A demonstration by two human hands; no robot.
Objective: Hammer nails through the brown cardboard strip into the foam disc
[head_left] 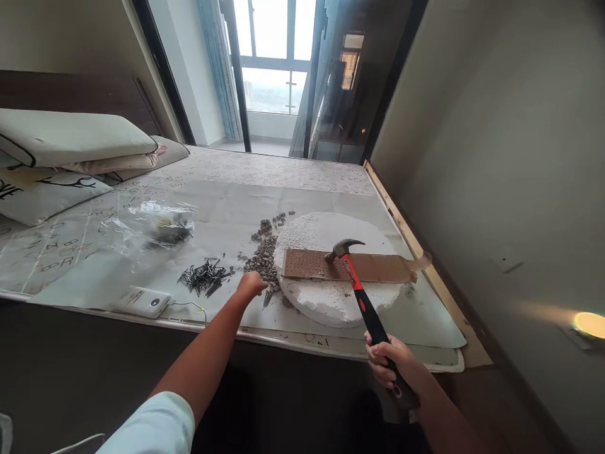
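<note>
My right hand (387, 360) is wrapped round the black and red handle of a claw hammer (352, 272). Its head lies over a brown strip (307, 263) dotted with small holes, which looks like cardboard. Under the strip is a round white foam slab (326, 302). My left hand (251, 285) is closed beside the slab's left edge, next to grey gravel (265, 255); whatever its fingers hold is hidden. Close to its fingertips lie a few nails (267, 298). Further left is a pile of dark nails (205, 275).
A clear plastic bag (165, 230) with dark contents lies at the left on the pale sheet (227, 195) over the mattress. Near the front edge sits a white device (144, 301) with a cable. Folded bedding (80, 139) stands at the far left, a wall (496, 157) at the right.
</note>
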